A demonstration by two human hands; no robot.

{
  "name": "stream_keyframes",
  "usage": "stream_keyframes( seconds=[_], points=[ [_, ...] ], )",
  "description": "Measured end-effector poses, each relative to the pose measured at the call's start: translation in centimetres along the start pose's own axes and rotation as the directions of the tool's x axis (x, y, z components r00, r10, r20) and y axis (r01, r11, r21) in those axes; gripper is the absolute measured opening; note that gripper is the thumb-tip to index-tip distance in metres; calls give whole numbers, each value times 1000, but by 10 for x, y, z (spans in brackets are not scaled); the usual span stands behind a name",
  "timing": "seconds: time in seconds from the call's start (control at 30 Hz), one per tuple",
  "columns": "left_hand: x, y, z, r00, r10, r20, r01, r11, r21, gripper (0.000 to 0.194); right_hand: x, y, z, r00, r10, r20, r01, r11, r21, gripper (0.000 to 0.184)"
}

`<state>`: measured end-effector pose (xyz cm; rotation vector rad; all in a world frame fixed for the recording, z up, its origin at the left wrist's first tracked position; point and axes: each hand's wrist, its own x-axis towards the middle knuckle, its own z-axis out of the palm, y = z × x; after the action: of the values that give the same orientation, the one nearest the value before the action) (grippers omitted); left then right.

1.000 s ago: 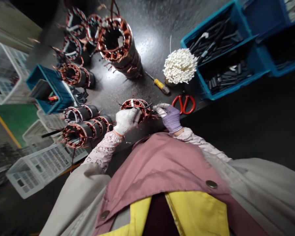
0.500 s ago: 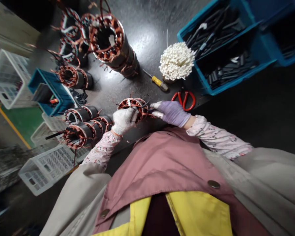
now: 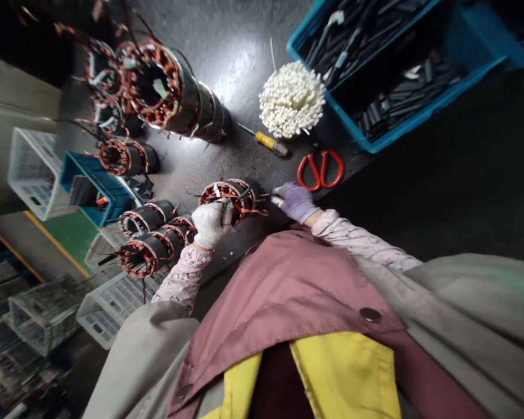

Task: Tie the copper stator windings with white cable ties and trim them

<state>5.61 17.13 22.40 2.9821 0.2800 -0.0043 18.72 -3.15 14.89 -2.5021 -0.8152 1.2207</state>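
Left hand [image 3: 210,224] clamped on a copper-wound stator [image 3: 229,196], right hand [image 3: 294,202] just beside it

The hands are close together but apart, with the stator between them. The left hand, in a white cotton glove, is shut over the near side of the coil ends, among the copper wires. The right hand, in a lilac glove with pale fingertips, sits off the stator's right side, its fingertips [image 3: 278,195] reaching just to the rim. A thin dark piece shows there, but whether they pinch it is too small to tell.

Little has changed in the hands over the last moments: the left stays clamped, the right stays at the rim, and mostly the view has swung.

The stator sits near the near edge of the dark worktop [image 3: 244,75]. More wound stators [image 3: 157,84] stand to the left. Far right lie red-handled scissors [image 3: 320,170], a yellow-handled screwdriver [image 3: 266,142], a bundle of white cable ties [image 3: 291,99], and a blue crate [image 3: 375,125] of black sleeving.
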Motion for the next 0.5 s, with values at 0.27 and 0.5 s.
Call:
stream_keyframes(
  seconds=[0.27, 0.5],
  points=[
    [3, 11, -4, 988, -111, 106, 106, 993, 46, 41, 14, -25, 20, 997, -76, -27, 78, 993, 84, 30],
    [3, 22, 1, 979, -187, 77, 186, 982, 22, 43, -26, 21, -8, 994, -15, -109, 73, 826, 559, 33]
  ],
)
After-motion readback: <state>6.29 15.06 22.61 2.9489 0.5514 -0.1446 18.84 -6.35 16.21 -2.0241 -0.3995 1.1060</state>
